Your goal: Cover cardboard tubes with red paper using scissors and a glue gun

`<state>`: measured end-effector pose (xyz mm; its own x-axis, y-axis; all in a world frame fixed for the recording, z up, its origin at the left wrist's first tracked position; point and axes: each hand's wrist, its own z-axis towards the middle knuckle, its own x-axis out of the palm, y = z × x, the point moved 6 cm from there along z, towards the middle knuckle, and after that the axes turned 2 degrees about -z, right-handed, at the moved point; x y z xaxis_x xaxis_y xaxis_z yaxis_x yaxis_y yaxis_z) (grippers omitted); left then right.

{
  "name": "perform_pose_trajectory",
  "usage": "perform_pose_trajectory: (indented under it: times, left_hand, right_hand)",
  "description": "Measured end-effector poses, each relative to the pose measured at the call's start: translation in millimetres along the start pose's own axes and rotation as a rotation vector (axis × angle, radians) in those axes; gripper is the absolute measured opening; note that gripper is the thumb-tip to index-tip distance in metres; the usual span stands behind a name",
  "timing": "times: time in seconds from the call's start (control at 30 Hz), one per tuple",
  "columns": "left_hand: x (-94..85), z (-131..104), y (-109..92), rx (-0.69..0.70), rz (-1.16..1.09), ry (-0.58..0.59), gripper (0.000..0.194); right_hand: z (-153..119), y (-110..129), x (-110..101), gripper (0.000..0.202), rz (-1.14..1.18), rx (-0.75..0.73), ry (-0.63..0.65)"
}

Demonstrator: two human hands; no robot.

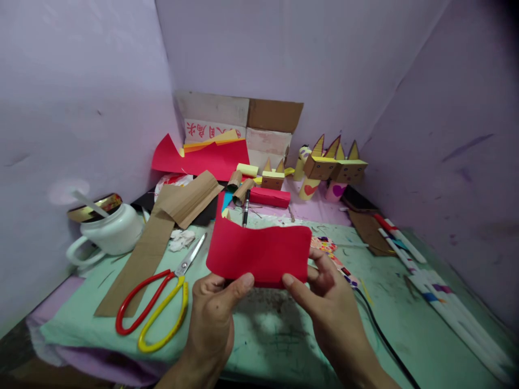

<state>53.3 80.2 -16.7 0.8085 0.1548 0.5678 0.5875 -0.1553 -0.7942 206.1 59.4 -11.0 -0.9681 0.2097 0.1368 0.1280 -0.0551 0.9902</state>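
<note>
A piece of red paper (259,251) is held up above the table, its upper edge wavy and a narrow strip rising at its left end. My left hand (217,308) is closed on its lower left edge, thumb in front and fingers behind. At the lower right edge my right hand (330,305) pinches the same paper between thumb and fingers. To the left of my left hand lie scissors (178,283) with one red and one yellow handle, blades pointing away. Part of a black pen (246,208) shows beyond the paper.
A white mug (113,232) stands at left beside cardboard strips (141,259). Behind are red sheets (203,159), a red roll (270,197), cardboard tubes (242,192) and box-headed figures (320,167). Markers (438,286) lie at right, near a black cable (383,329).
</note>
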Motion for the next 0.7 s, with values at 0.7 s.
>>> perform_pose_trajectory:
  times: [0.7]
  left_hand:
    - [-59.7, -5, 21, -0.324, -0.196, -0.216, 0.066]
  right_hand:
    - [-52, 21, 9, 0.017, -0.802, -1.239, 0.160]
